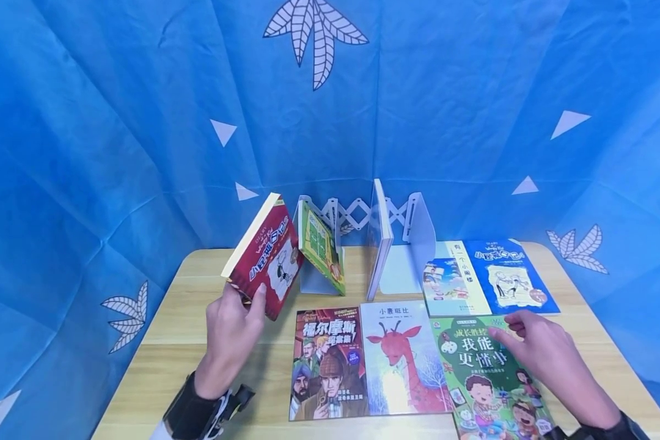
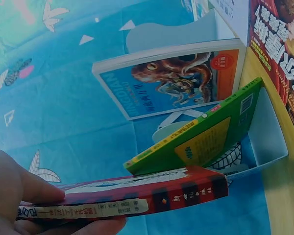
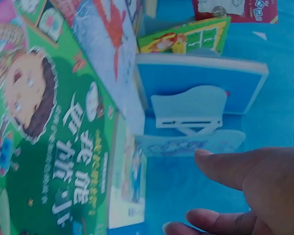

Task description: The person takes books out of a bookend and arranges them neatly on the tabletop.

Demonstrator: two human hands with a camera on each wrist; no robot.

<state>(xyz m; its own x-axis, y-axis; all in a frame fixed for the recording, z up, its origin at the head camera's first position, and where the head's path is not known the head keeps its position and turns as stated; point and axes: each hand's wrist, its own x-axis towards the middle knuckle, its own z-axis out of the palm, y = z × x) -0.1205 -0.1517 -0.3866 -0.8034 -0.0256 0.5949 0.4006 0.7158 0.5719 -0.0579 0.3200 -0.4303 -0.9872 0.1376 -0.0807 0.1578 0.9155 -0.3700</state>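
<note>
The left hand point(image 1: 228, 336) pinched the red book point(image 1: 275, 263) between thumb and fingers, likely so it wouldn't tip, near the leaning book point(image 1: 320, 244) in the white stand point(image 1: 422, 226) ahead, while the right hand point(image 1: 547, 351), loosely open, holding nothing, was above the flat green book point(image 1: 475, 370).

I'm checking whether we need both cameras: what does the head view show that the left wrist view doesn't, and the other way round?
Only the head view shows the right hand and the green book titled 我能更懂事, lying flat.

Only the left wrist view shows the octopus picture on the upright book and readable print along the spine of the red Wimpy Kid book.

Both show the left hand gripping that red book, the tilted green-and-yellow book, the bookend and the Sherlock Holmes book.
</note>
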